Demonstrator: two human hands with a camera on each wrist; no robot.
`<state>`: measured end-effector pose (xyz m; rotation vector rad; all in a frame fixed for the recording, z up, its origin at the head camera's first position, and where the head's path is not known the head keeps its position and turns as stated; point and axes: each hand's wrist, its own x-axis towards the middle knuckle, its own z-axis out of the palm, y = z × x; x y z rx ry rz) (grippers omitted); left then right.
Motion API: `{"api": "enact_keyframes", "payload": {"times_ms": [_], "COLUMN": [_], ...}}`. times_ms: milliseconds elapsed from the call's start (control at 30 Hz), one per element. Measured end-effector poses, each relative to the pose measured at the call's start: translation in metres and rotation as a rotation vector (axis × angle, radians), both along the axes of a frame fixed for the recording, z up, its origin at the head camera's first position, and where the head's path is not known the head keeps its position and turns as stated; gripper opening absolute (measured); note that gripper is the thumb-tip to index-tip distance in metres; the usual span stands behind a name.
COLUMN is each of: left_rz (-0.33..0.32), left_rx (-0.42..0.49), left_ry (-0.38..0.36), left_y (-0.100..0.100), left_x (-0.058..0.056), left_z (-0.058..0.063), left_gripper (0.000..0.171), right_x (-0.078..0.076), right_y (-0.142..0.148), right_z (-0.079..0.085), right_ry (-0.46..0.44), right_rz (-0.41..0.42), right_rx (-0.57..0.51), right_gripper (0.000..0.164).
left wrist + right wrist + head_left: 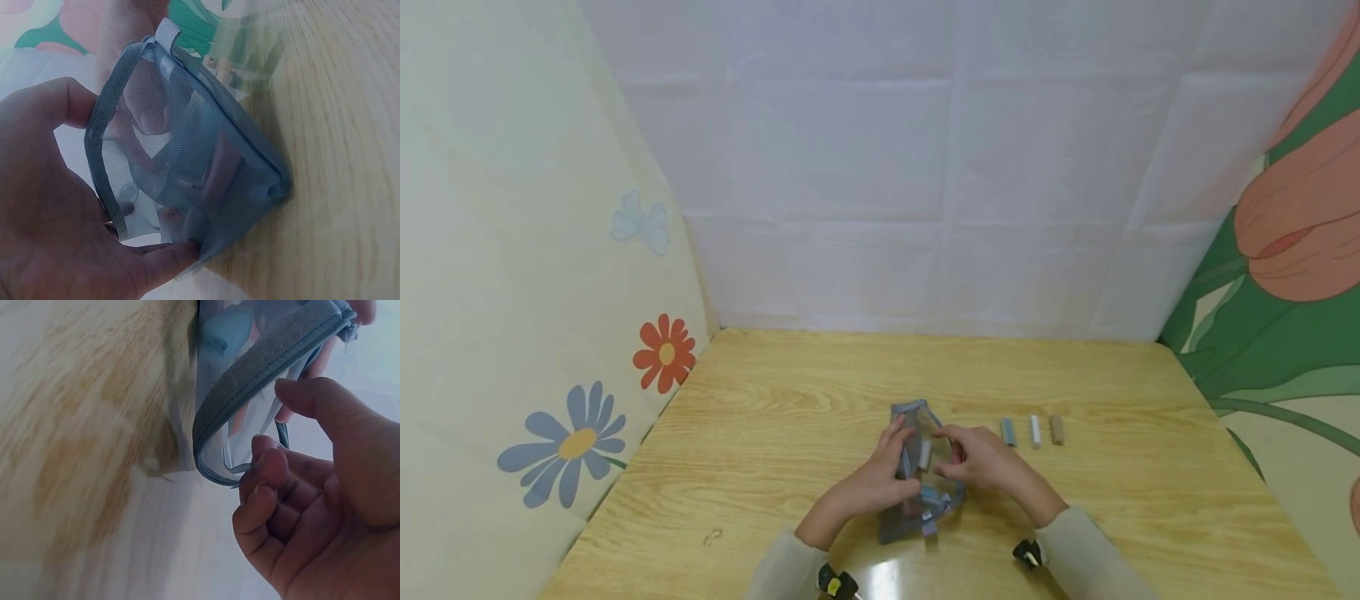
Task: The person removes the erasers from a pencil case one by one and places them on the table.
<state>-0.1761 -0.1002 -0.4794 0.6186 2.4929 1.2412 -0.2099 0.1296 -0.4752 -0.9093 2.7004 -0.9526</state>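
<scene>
A blue-grey mesh zip pouch (901,521) lies between both hands, its zipped mouth spread wide. Several small items show inside, among them a pale bar (925,455) and something blue (930,493). My left hand (880,479) grips the pouch's side; in the left wrist view its thumb and fingers hold the mesh near the edge band (100,131). At the mouth is my right hand (988,458), thumb and bent fingers apart, nothing visible held between them. In the right wrist view the right thumb (306,397) overlaps the zip band (262,359).
To the right of the pouch, a blue-green bar (1007,432), a white bar (1035,431) and a brown bar (1057,430) lie in a row on the wooden table (775,417). A white cloth (850,167) hangs behind; flower-printed cloths border both sides.
</scene>
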Motion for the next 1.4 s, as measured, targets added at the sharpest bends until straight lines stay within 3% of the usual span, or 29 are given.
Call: {"api": "enact_keyframes", "payload": {"times_ms": [533, 1400], "left_rz": [0.001, -0.006], "left_rx": [-0.009, -0.011], "left_ry": [0.001, 0.02], "left_y": [0.0, 0.001], "left_x": [-0.002, 0.0], "left_z": [0.0, 0.001], "left_gripper": [0.096, 0.095], "right_x": [-0.002, -0.005], "right_y": [-0.013, -0.026], "right_z": [-0.001, -0.007], "right_ry": [-0.089, -0.075], "right_rz": [-0.094, -0.18], "right_rx": [0.089, 0.213], "right_gripper": [0.06, 0.07]}}
